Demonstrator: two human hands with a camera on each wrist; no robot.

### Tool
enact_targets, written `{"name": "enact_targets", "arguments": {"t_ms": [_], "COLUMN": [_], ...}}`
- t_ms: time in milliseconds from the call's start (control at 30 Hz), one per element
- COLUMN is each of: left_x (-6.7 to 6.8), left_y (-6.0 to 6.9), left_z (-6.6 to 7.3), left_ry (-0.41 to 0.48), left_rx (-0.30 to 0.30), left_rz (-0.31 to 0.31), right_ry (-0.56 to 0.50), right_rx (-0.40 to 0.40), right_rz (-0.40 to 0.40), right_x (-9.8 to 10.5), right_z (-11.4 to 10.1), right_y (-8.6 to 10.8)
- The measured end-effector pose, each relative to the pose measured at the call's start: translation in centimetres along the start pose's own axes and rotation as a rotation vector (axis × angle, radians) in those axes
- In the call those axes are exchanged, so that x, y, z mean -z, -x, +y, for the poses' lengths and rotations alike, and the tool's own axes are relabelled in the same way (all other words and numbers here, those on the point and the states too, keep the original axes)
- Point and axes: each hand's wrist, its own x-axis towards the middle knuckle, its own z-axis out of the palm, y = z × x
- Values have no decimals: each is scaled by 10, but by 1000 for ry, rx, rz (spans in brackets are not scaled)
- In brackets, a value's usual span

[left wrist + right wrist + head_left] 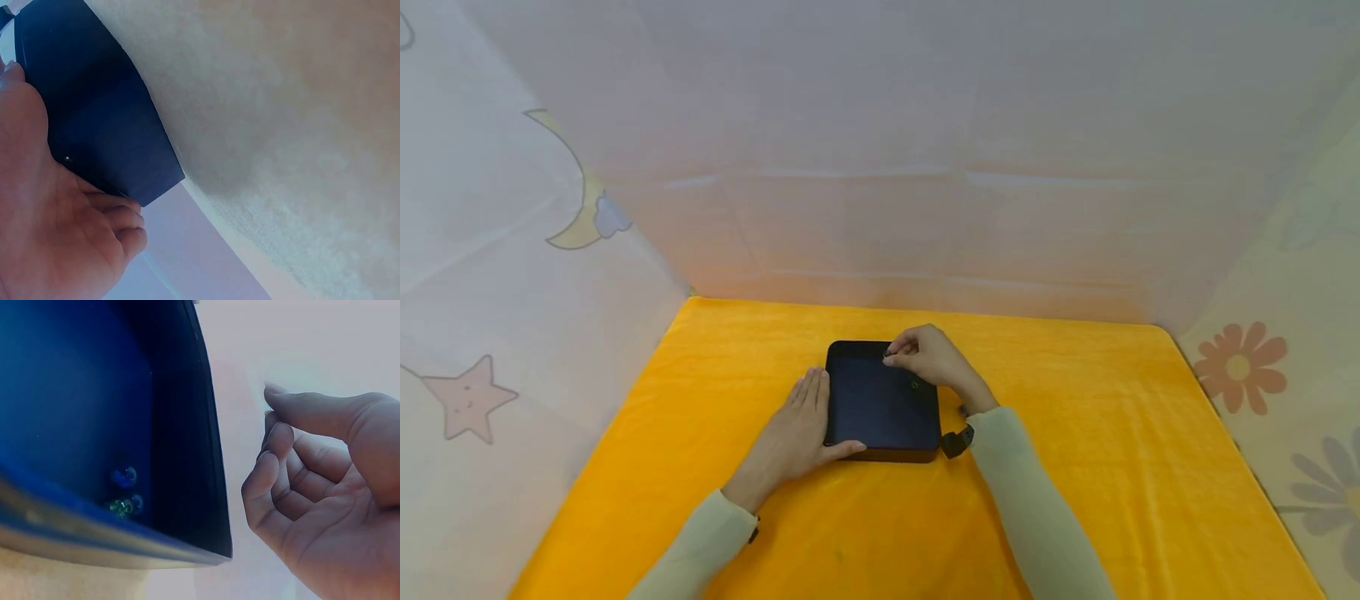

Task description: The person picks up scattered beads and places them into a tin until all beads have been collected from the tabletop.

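A shallow black square box (883,408) with a dark blue inside lies on the yellow cloth. Along its left side rest the straight fingers of my left hand (786,437), the thumb touching the front edge; the left wrist view shows the palm against the box wall (106,119). Over the back right of the box, my right hand (934,358) pinches a small dark thing, mostly hidden by the fingertips. In the right wrist view, thumb and fingertips of that hand (312,481) meet. Inside the box sit a blue glass marble (125,477), a green one (119,508) and a clearer one (137,503).
Yellow plush cloth (1075,400) covers the table around the box. Pale printed sheets (887,217) form walls at the back and both sides. A black wrist camera (957,442) hangs at the right cuff, close beside the box's right edge.
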Motion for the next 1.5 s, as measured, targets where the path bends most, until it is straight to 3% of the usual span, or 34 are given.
{"name": "enact_targets", "arguments": {"t_ms": [433, 867, 1500], "left_x": [0, -1, -1], "left_y": [-1, 1, 2], "left_z": [6, 9, 4], "left_ry": [-17, -3, -26], "left_rx": [0, 21, 14], "left_rz": [22, -4, 12], "right_ry": [3, -18, 8], "right_rx": [-1, 1, -16], "right_rz": [-17, -30, -34], "right_x": [-1, -5, -5], "right_z": [-3, -8, -9], "right_y": [-9, -10, -9]}}
